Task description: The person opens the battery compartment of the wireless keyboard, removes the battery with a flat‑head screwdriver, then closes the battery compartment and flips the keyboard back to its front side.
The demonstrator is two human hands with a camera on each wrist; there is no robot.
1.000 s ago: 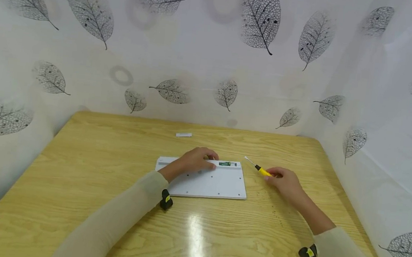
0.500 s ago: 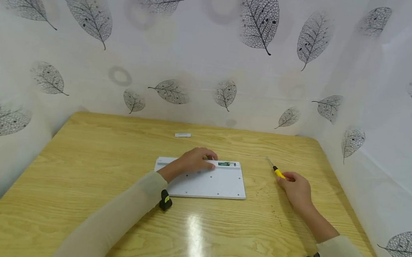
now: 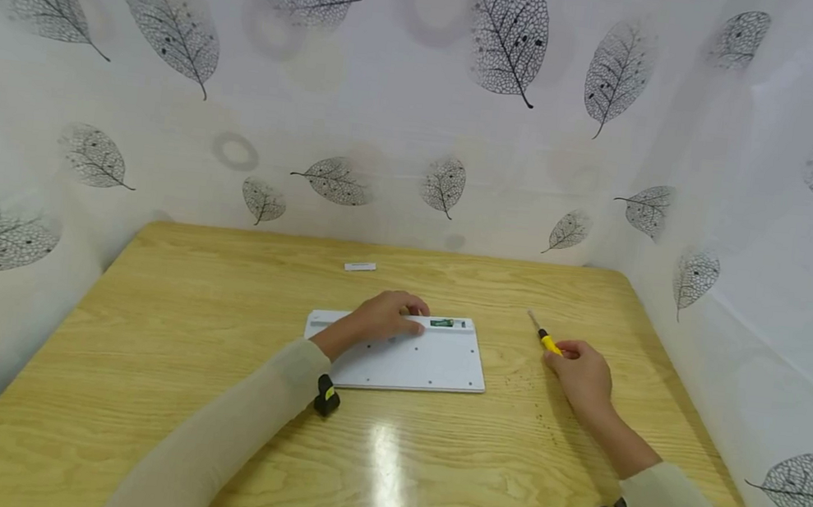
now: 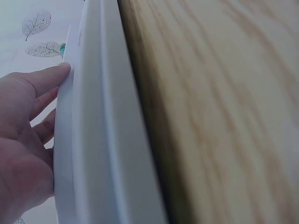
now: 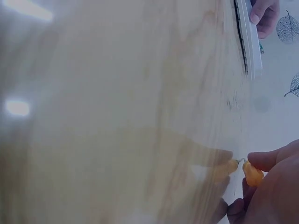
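A white keyboard (image 3: 432, 366) lies face down on the table, its underside dotted with small screws. A green battery (image 3: 441, 323) shows in the open compartment at the right of its raised far edge. My left hand (image 3: 387, 316) grips that far edge, thumb on the near side and fingers over the back; the left wrist view shows the same hold on the keyboard (image 4: 93, 140). To the right of the keyboard, my right hand (image 3: 583, 377) holds a screwdriver (image 3: 551, 345) by its yellow handle, the tip pointing away to the upper left. In the right wrist view the handle (image 5: 252, 174) sits between thumb and fingers.
A small white cover piece (image 3: 360, 267) lies near the back of the wooden table (image 3: 144, 342). Dark specks (image 3: 541, 416) are scattered right of the keyboard. A leaf-patterned curtain (image 3: 391, 120) encloses the back and sides.
My right hand has moved right with the screwdriver, away from the keyboard, and has stayed nearly still over the last half second. The left hand and keyboard have not visibly moved.
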